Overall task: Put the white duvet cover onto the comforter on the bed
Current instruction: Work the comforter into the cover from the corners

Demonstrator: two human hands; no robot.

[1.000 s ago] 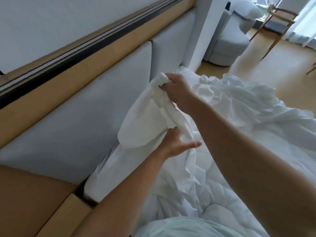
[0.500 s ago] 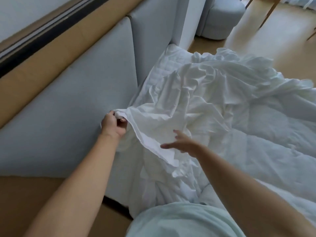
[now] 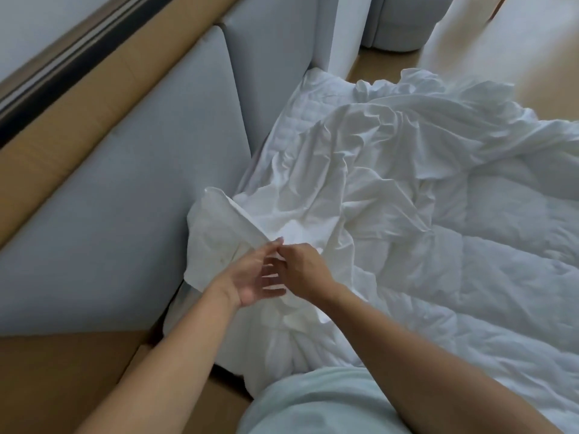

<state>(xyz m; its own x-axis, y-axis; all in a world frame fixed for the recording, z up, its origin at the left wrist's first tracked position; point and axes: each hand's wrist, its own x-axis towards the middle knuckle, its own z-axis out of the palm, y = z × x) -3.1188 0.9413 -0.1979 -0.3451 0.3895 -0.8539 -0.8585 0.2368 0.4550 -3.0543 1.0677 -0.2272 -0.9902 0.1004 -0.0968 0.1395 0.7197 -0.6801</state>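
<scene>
Bed (image 3: 313, 86) runs along the grey padded headboard (image 3: 125, 198), which sits on its left edge with a wood rail above it. The quilted comforter (image 3: 501, 277) is spread over the right and near part of the bed. The duvet cover (image 3: 360, 170) is not on it yet. It's crumpled on top of the comforter from the far edge down to the near-left corner, beside the headboard. One corner of the cover stands up against the headboard panel, with the hem running from it down to the hands.

Both hands meet at that hem, near the bed's left edge:
- left hand (image 3: 250, 277): palm up, fingers (image 3: 277, 243) fairly straight and spread, tips touching the hem, no grip visible
- right hand (image 3: 308, 270): back up, fingers curled down into a fold of the cover, holding it

There's some motion blur around the fingertips. Wood floor (image 3: 517, 42) and the base of a grey armchair (image 3: 398, 23) are past the far end.
</scene>
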